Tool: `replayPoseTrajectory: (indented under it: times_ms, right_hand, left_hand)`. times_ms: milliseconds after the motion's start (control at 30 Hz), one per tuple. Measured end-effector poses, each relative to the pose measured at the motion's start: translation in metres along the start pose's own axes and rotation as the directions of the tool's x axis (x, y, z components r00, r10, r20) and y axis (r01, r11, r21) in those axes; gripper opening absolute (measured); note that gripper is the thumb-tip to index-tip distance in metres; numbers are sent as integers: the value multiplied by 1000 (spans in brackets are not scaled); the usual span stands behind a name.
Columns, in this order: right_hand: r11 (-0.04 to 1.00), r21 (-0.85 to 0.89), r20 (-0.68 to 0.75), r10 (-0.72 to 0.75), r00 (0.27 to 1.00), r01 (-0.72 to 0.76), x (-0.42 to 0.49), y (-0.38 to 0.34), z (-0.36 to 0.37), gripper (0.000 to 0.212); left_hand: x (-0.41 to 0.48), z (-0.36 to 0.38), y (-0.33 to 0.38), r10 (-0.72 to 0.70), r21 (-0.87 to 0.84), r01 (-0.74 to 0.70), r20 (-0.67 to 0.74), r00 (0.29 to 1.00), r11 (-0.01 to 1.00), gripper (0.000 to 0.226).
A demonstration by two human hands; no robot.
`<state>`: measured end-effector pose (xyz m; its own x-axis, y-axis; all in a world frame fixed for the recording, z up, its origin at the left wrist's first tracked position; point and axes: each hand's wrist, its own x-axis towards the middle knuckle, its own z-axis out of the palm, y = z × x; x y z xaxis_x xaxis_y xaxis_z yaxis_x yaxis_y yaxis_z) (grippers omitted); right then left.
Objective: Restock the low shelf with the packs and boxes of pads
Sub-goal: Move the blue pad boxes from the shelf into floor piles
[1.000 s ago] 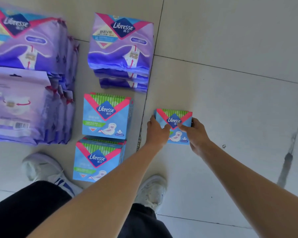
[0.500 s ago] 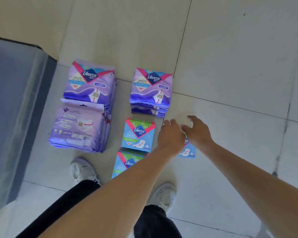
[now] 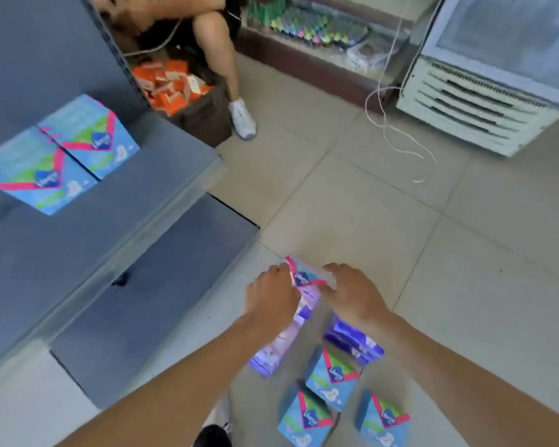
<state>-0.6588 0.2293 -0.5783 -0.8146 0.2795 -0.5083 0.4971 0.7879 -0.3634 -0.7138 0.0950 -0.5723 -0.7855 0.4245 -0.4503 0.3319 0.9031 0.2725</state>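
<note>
Purple pack tops its floor stack at six o'clock. My left hand pinches its left edge; my right hand is spread beside it. Pickup step, I judge: next close right, then lift toward the shelf at ten o'clock.

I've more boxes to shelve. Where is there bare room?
Bare: the upper shelf right of and in front of the shelved boxes, and the lower board. Crowded: the floor under the left hand and right hand, with packs and three boxes.
</note>
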Motion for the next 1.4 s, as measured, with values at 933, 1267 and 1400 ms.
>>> replayPoseTrajectory:
  times_ms: [933, 1267, 1400]
  right_hand:
    - [918, -26, 46, -395, 918, 396, 118, -405, 20, 46]
    - [922, 36, 2, -386, 923, 386, 133, -409, 28, 43]
    - [897, 29, -82, -437, 896, 441, 142, -415, 30, 61]
  left_hand:
    - [55, -207, -399, -308, -1, 329, -356, 882, 944, 84]
    - [72, -196, -394, -245, 95, 337, -510, 825, 937, 65]
    - [69, -207, -401, -262, -128, 229, -458, 849, 965, 46]
